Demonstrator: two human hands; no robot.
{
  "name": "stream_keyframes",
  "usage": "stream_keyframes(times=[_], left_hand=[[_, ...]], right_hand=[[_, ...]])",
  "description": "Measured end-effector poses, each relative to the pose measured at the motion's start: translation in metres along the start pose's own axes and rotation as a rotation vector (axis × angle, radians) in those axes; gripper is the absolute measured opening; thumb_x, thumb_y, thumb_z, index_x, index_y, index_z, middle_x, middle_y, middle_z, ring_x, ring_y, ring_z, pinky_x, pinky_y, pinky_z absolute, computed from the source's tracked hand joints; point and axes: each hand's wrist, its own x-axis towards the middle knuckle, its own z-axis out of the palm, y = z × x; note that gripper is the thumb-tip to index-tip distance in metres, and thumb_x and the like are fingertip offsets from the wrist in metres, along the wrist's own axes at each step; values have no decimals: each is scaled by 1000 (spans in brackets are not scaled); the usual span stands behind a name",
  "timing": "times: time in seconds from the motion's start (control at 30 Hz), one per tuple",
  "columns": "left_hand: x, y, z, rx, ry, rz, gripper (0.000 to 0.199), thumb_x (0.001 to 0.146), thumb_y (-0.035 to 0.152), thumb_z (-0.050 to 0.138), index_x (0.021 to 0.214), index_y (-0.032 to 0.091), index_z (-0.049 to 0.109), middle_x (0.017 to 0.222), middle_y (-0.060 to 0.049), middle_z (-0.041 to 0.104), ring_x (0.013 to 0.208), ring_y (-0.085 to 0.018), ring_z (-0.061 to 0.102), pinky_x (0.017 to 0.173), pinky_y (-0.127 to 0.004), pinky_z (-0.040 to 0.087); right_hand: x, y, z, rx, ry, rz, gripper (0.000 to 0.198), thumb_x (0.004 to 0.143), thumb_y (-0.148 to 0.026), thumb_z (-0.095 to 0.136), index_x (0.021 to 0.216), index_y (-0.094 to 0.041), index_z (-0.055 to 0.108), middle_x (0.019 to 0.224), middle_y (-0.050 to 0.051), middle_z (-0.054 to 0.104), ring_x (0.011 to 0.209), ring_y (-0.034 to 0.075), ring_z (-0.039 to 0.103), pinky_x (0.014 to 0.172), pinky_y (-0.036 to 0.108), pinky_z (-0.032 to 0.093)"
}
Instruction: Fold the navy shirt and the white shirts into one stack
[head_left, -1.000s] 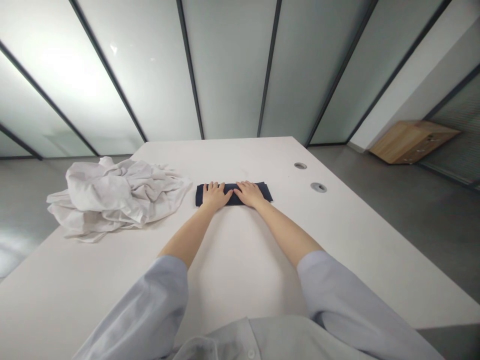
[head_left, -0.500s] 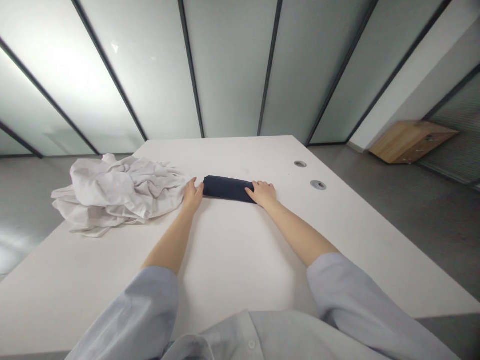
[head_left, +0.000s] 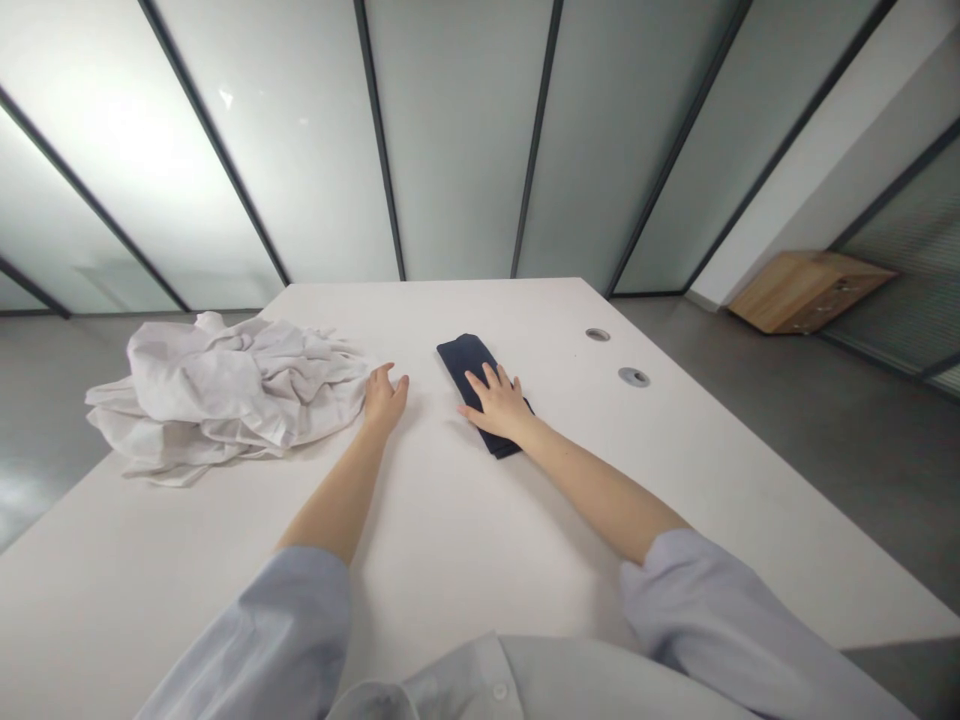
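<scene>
A dark navy folded cloth bundle lies slantwise on the white table, its far end to the left and its near end to the right. Across its middle rests my right hand, palm down with the fingers spread. My left hand is empty and apart from the bundle, its fingers parted and slightly curled. Just left of that hand sits a crumpled heap of white cloth; whether the fingertips touch its edge I cannot tell.
The white table has two round cable holes, a far one and a nearer one, near its right edge. Frosted glass panels stand behind it. A wooden cabinet is on the floor at the right.
The navy bundle has turned from lying crosswise to slanting. My left hand has come off its left end, and my right hand now lies spread over its middle.
</scene>
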Motion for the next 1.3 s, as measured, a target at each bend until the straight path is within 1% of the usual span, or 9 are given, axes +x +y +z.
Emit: stream_keyframes(times=[0.1,0.23,0.33,0.47,0.6,0.77,0.9,1.1,1.3], left_hand=[[1,-3,1,-9,1,-11,44,87,36,50,126,15,51,127,-18,57,125,-30,50,110,-46,36],[2,-5,2,-21,3,-27,44,87,36,51,126,15,52,127,-18,57,125,-30,51,109,-46,37],[3,-7,3,-23,6,-37,44,87,36,52,125,14,52,127,-19,58,124,-30,52,108,-45,37],[4,-9,5,-19,13,-30,43,86,35,53,124,14,53,125,-18,59,122,-29,53,107,-45,39],[4,-10,7,-4,-2,-18,41,86,33,54,122,14,54,123,-17,61,121,-29,54,107,-45,39],[2,-7,6,10,-27,-25,41,86,34,54,122,14,56,120,-16,62,117,-28,56,105,-43,41],[1,-5,4,27,-58,-39,40,87,33,53,121,13,57,118,-16,63,113,-27,58,102,-42,43],[0,-1,2,27,-106,-73,39,86,32,54,121,14,57,122,-14,62,110,-24,61,98,-38,46],[-1,6,-1,64,-158,-116,35,87,31,54,118,17,59,119,-11,66,105,-21,64,92,-33,49]], right_hand=[[-3,-6,16,-2,-100,22,72,92,-61,41,153,-27,29,162,14,15,146,42,12,110,66,19],[-1,0,24,-5,-106,26,64,95,-53,37,154,-28,28,163,13,13,147,40,11,110,65,19],[4,13,23,-15,-100,39,63,96,-51,37,154,-29,28,163,11,14,147,39,12,111,65,20],[14,52,18,-37,-118,111,62,96,-51,35,153,-31,27,163,8,14,146,39,13,110,65,21],[19,114,9,-77,-119,286,60,96,-49,33,153,-30,29,163,8,15,145,41,17,108,67,24],[2,195,-5,-143,0,449,56,96,-47,35,148,-27,40,157,13,30,140,39,29,105,63,32],[-16,240,-10,-177,31,573,54,96,-47,35,145,-27,45,153,15,36,136,37,35,103,61,36],[-26,272,-11,-197,16,599,51,96,-42,35,144,-27,46,151,15,39,135,35,38,102,61,37],[-18,272,-14,-192,50,642,50,93,-32,41,141,-24,50,147,17,44,130,35,43,103,56,37]])
